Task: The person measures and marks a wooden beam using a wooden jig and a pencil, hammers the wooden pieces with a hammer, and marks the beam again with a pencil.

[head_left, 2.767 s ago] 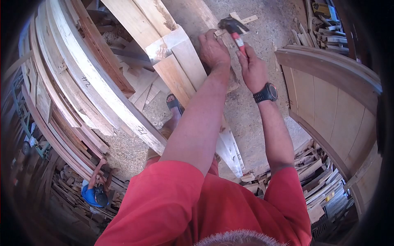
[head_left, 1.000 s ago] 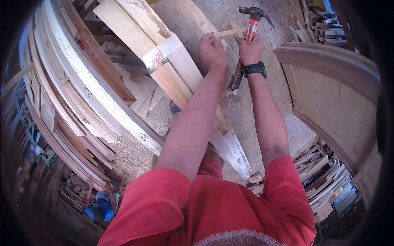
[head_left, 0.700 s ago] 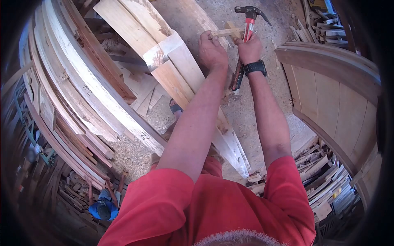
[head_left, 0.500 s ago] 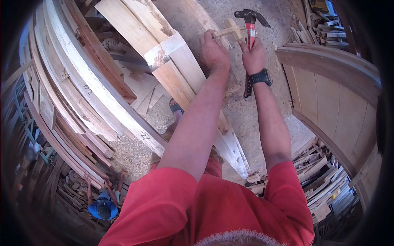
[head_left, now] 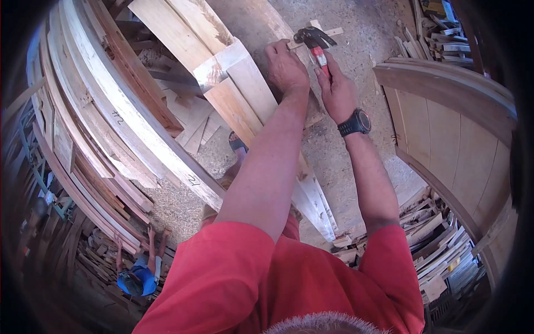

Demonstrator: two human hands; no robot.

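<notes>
My right hand point(head_left: 337, 92) is closed round the red and white handle of a claw hammer point(head_left: 318, 51). The dark hammer head covers the middle of a small cross-shaped wooden piece point(head_left: 335, 32). At the left end of that piece, my left hand point(head_left: 286, 67) is closed with its fingertips on the strip. Its grip is partly hidden by the back of the hand. A long pale timber beam point(head_left: 253, 86) with joined boards lies left of my left hand.
Long curved-looking boards point(head_left: 128, 119) are stacked at the left. A panelled wooden piece point(head_left: 445, 128) stands at the right, with offcuts point(head_left: 428, 228) below it. Another person point(head_left: 139, 278) in blue is at the lower left, with hands at the board ends.
The hammer has come down and left over the wooden cross piece, its head tilting. My left hand has shifted slightly left. The person in blue has moved a little.
</notes>
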